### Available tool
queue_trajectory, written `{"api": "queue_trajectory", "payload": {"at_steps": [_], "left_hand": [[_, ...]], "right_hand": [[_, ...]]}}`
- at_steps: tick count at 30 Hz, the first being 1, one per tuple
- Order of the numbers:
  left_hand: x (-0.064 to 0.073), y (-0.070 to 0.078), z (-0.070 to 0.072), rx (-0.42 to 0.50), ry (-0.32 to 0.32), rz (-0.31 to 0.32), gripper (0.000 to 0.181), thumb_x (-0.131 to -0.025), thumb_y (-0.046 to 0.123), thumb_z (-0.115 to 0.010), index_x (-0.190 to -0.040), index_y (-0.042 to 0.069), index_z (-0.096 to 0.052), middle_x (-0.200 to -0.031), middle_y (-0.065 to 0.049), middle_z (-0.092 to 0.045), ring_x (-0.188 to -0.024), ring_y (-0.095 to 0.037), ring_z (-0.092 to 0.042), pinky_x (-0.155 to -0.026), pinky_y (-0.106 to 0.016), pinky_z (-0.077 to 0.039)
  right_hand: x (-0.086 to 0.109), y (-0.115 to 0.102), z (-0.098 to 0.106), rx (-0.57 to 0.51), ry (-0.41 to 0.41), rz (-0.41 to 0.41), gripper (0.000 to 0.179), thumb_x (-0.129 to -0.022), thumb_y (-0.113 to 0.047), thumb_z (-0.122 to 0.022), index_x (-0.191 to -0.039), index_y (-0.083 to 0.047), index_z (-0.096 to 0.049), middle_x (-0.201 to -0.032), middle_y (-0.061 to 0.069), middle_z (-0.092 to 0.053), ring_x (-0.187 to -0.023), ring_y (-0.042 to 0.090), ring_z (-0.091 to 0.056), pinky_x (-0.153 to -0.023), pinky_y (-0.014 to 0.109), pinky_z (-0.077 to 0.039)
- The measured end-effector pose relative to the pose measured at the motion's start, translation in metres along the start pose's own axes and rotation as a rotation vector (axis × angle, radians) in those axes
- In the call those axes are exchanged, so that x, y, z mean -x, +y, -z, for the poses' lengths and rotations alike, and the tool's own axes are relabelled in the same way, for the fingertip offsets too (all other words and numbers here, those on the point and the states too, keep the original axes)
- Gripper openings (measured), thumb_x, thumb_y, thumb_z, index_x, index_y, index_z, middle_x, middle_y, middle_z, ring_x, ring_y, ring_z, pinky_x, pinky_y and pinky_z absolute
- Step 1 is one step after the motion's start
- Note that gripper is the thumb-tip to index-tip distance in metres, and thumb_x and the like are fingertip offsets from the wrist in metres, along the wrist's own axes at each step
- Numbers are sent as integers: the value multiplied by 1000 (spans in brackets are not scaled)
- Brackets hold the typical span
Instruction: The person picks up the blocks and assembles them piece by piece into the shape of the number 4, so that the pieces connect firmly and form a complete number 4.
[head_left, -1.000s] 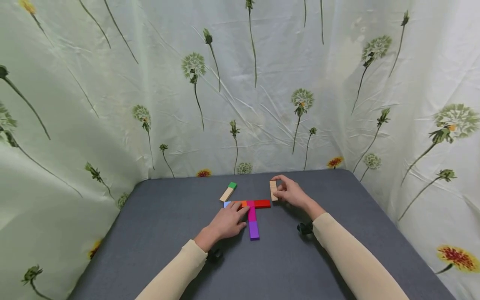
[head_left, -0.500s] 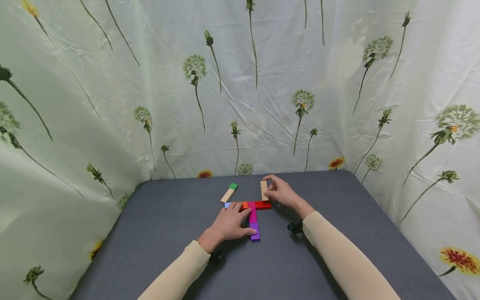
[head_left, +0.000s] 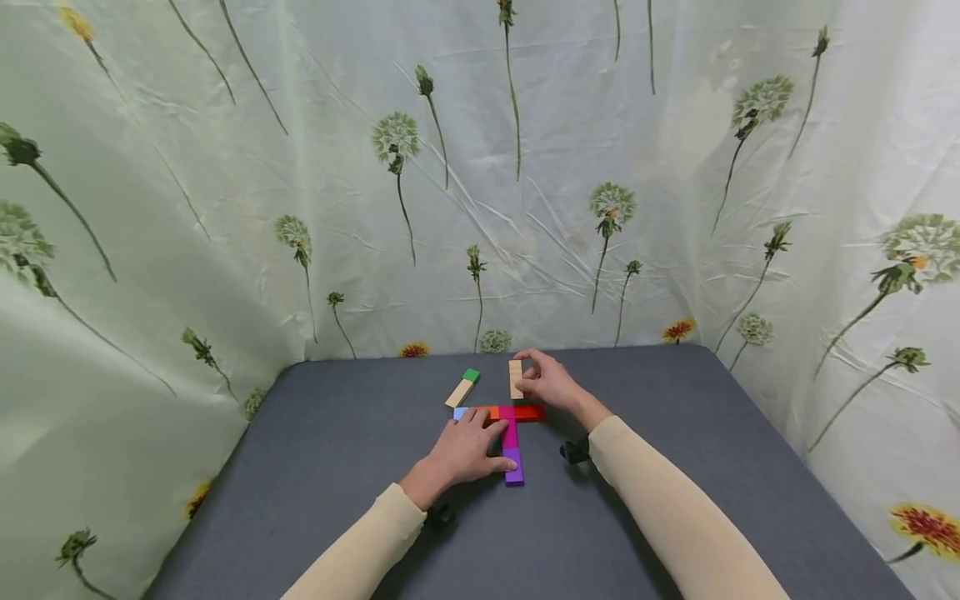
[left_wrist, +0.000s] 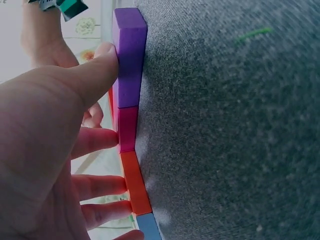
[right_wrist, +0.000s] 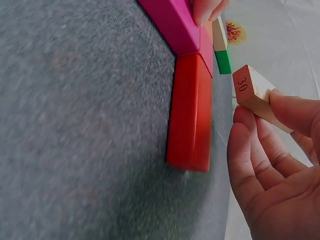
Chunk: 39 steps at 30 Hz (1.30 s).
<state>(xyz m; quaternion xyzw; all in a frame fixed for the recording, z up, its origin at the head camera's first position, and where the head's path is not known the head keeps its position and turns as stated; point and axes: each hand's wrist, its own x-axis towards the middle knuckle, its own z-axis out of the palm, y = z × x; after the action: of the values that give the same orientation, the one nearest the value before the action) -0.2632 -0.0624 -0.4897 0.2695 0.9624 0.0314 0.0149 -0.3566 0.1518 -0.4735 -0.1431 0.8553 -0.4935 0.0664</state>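
Observation:
My right hand (head_left: 553,383) pinches a plain wooden block (head_left: 516,380) between thumb and fingers, above the far part of the table. In the right wrist view, "30" is printed on that block's end. My left hand (head_left: 463,450) lies over a T of coloured blocks, fingers fairly straight. Its thumb touches the purple block (left_wrist: 132,60), and its fingertips rest on the magenta block (left_wrist: 127,129) and the orange block (left_wrist: 135,182). A blue block (left_wrist: 148,226) ends the row at left, partly covered. The red block (right_wrist: 190,115) forms the right end.
Behind the row, a plain wood piece (head_left: 459,392) and a green piece (head_left: 471,375) lie end to end at a slant. The grey tabletop (head_left: 315,467) reaches back to a curtain (head_left: 337,208) with dandelion prints. Each wrist wears a dark camera.
My right hand has carried the wooden block leftward, from right of the red block to behind the T. The left thumb has moved out onto the purple block.

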Motion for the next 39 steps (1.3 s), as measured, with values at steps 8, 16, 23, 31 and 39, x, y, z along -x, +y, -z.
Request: {"api": "queue_trajectory", "payload": {"at_steps": [8,16,23,31,39], "left_hand": [[0,2,-1,-13,-9,-7,80,-86,74,-58,-149,26,-51,-143,-10,-49,-131,-30,-44,-99,-57,-43],[0,0,0,-23,-21,9,81,-85,74,-59,-150,26,-51,-144,-10,-48,-133,-31,-43,-100,-58,-42],[-2,2,0,-32,-37,17,81,-85,75,-58,-151,27,-50,-146,-10,-47,-134,-31,-41,-101,-59,-41],[-3,1,-1,-29,-34,18,80,-85,75,-58,-150,28,-50,-145,-10,-48,-134,-30,-42,-99,-59,-42],[-2,1,-2,-27,-31,25,80,-85,75,-58,-150,29,-50,-146,-9,-48,-134,-30,-42,-99,-59,-42]], "right_hand": [[-11,2,-8,11,-10,-32,46,-96,-12,-70,-138,-13,-53,-89,6,-71,-78,24,-67,-70,37,-57],[-16,-1,-17,14,-50,-50,45,-96,-12,-71,-137,-14,-54,-88,7,-70,-76,23,-67,-69,36,-55],[-15,0,-19,32,-78,-71,45,-96,-11,-69,-139,-11,-54,-89,7,-69,-75,21,-64,-69,35,-54],[-17,1,-19,22,-92,-100,45,-97,-11,-68,-140,-9,-54,-93,9,-69,-80,20,-65,-72,35,-53],[-19,7,-20,152,-107,-107,49,-96,-19,-70,-142,-12,-57,-93,7,-63,-72,18,-55,-65,30,-45]]}}
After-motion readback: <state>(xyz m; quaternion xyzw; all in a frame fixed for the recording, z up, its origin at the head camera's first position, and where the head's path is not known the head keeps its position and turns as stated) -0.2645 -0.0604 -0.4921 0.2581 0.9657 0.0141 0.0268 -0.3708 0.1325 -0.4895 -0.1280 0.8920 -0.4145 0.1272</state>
